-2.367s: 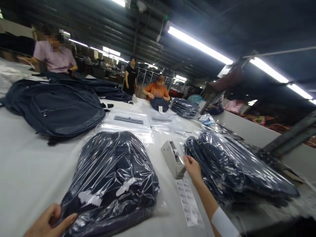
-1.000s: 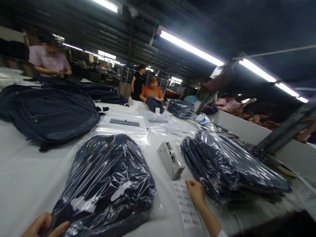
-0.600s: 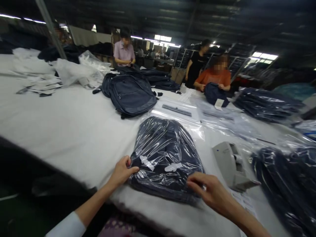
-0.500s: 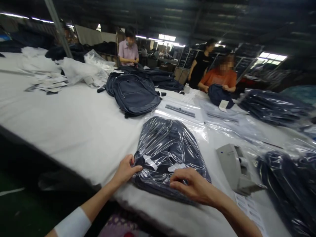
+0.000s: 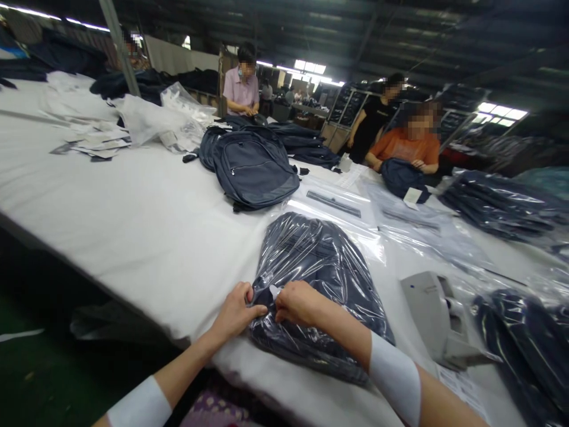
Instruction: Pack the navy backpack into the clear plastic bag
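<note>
A dark blue backpack sealed in a clear plastic bag [image 5: 320, 267] lies on the white table [image 5: 111, 207] in front of me. My left hand [image 5: 235, 311] grips the bag's near left edge, fingers curled on the plastic. My right hand [image 5: 296, 302] is closed and presses a small white piece of tape or label [image 5: 274, 291] onto the bag right beside the left hand. What the right fingers pinch is too small to name.
A grey tape dispenser [image 5: 438, 320] stands to the right, a label sheet [image 5: 464, 388] near it. Bagged backpacks [image 5: 528, 350] are stacked at right and far right [image 5: 502, 198]. An unbagged backpack [image 5: 255, 169] and flat plastic bags [image 5: 338, 204] lie beyond. Other people work at the far side.
My right hand left the tape dispenser and label sheet, crossed to the bagged backpack and now presses beside my left hand. My view turned left and down.
</note>
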